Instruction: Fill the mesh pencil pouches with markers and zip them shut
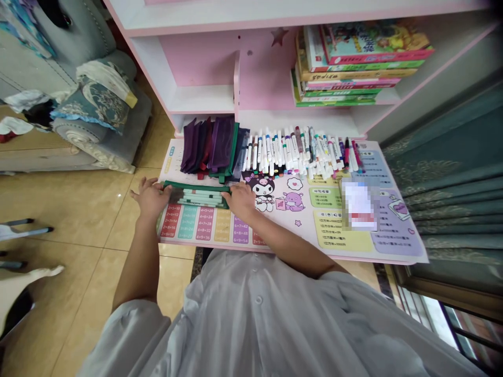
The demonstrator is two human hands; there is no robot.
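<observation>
A green zip pencil pouch point(196, 195) lies open on the printed desk mat point(338, 230), with pale markers visible inside it. My left hand point(151, 198) grips the pouch's left end. My right hand point(239, 199) rests on its right end, fingers curled over the green edge. Just behind the pouch stands a stack of dark purple and green pouches point(210, 146). To its right, several felt-tip markers point(298, 152) lie side by side with their coloured caps pointing back.
A pink and white shelf unit point(204, 63) holding picture books point(353, 63) rises behind the desk. A teal curtain point(444, 157) hangs at the right, and a grey sofa point(98, 115) with cloth stands at the left above the tiled floor.
</observation>
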